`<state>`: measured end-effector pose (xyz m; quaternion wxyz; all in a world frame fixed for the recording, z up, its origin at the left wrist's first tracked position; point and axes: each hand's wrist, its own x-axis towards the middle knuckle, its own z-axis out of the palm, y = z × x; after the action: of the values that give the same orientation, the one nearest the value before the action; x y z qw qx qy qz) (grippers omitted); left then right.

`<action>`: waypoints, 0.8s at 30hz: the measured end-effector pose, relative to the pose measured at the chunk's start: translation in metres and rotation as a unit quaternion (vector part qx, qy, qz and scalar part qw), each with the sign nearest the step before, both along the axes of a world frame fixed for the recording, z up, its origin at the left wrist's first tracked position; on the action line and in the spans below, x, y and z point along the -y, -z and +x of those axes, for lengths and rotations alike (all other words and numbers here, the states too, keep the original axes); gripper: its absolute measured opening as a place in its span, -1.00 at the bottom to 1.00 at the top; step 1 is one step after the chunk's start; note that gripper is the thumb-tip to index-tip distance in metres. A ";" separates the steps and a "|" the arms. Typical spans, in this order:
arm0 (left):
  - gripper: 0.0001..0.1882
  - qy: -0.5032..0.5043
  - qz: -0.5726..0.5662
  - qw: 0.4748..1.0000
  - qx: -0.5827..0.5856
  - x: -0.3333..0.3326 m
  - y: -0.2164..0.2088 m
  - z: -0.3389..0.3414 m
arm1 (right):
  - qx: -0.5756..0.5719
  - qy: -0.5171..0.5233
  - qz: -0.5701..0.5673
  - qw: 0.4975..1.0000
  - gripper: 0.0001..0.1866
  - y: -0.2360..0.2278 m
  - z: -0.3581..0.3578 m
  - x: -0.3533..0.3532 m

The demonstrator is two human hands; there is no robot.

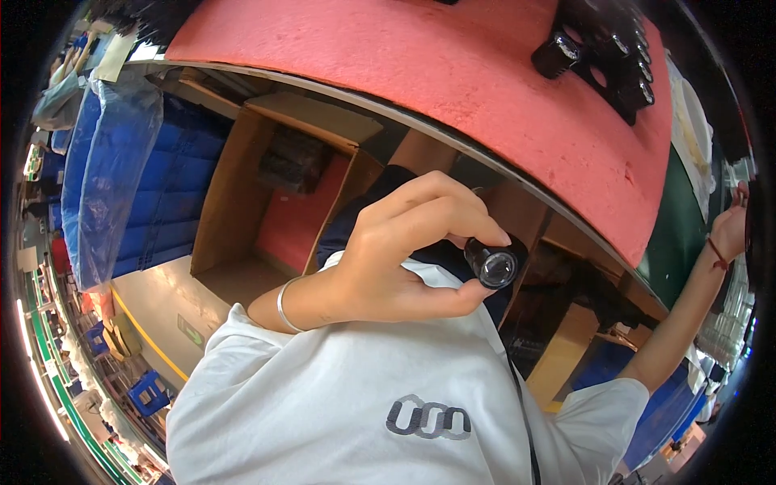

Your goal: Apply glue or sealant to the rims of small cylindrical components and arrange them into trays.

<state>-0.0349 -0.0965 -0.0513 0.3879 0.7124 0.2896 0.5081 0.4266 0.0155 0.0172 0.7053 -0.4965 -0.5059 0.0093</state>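
Observation:
My left hand [404, 250], with a silver bangle at the wrist, is in front of my white shirt. Its thumb and fingers pinch a small black flashlight [491, 265] by its sides. The round clear lens end of the flashlight faces up toward me. Over at the far right edge is my right hand [731, 226], a red string around its wrist. Its fingers are squeezed against the dark rim, so whether they hold anything is hidden. Several similar black flashlights [559, 53] are clustered on the pink foam mat [388, 61] at the upper right.
The mat covers the worktable, whose edge curves just beyond my left hand. Below it stands an open cardboard box [222, 218] with a dark bundle and a pink sheet inside. Blue crates [182, 174] under clear plastic are at the left. Dark green surface [677, 234] borders the mat at right.

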 end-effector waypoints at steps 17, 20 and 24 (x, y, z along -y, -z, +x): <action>-0.69 -0.003 -0.032 0.999 0.008 0.001 0.000 0.001 | 0.001 0.011 -0.004 1.000 -0.78 0.001 -0.006 0.001; -0.68 -0.002 -0.029 0.999 0.014 0.001 0.000 0.001 | 0.004 0.010 -0.002 1.000 -0.78 0.002 -0.001 0.001; -0.67 0.005 -0.028 1.000 0.006 0.000 0.000 0.000 | 0.006 0.010 -0.004 1.000 -0.78 0.001 -0.001 0.000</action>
<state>-0.0352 -0.0966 -0.0510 0.4118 0.6995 0.2977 0.5025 0.4257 0.0153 0.0163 0.7003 -0.5044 -0.5052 0.0015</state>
